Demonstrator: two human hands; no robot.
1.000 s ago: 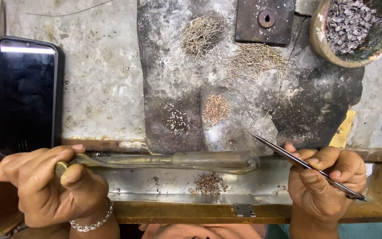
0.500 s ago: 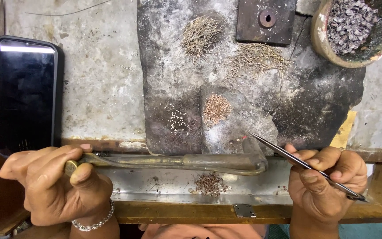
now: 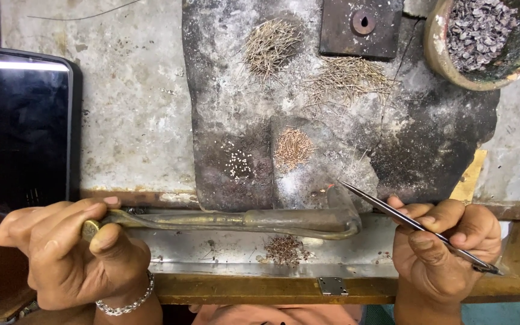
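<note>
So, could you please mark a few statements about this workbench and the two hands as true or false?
1. The left hand grips the long curved brass blowpipe. True.
2. The right hand holds a hammer. False: it holds thin dark metal tweezers.
3. The black smartphone lies on the left of the bench. True.
4. The round clay bowl at top right is empty. False: it holds dark grey chips.
5. The small white beads lie inside the bowl. False: they lie on the dark charred slab.
</note>
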